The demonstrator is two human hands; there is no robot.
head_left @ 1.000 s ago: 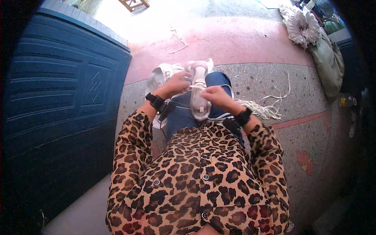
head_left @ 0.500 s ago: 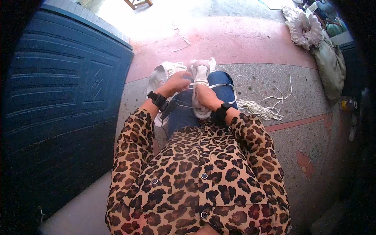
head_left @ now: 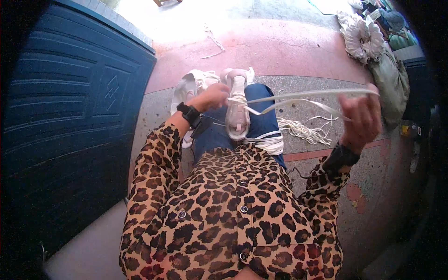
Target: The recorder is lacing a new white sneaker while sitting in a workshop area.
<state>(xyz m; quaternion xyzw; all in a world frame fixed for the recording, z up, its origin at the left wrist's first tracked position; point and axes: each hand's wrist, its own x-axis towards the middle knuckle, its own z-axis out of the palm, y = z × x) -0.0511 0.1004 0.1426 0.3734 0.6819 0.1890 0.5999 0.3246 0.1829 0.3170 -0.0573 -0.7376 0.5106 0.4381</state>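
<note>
A pale white-and-pink sneaker rests on my jeans-covered lap, between my thighs. My left hand is closed at the sneaker's left edge, its fingertips pinching the white shoelace where it crosses the shoe. Out to the right, my right hand is raised and grips the flat white shoelace. Two strands stretch from the sneaker to that hand, the upper one nearly taut, the lower one sagging. Beyond my left hand lie more white shoes with laces. White laces are also wrapped over my right thigh.
A loose pile of white laces lies on the speckled floor right of my leg. Another lace lies farther off. A blue panelled door stands at left. Stuffed sacks and a bundle of white cloth are at far right.
My right hand has swung from the sneaker out to the right and up, drawing the shoelace along. The left hand has stayed by the shoe, which shows more of its surface now.
</note>
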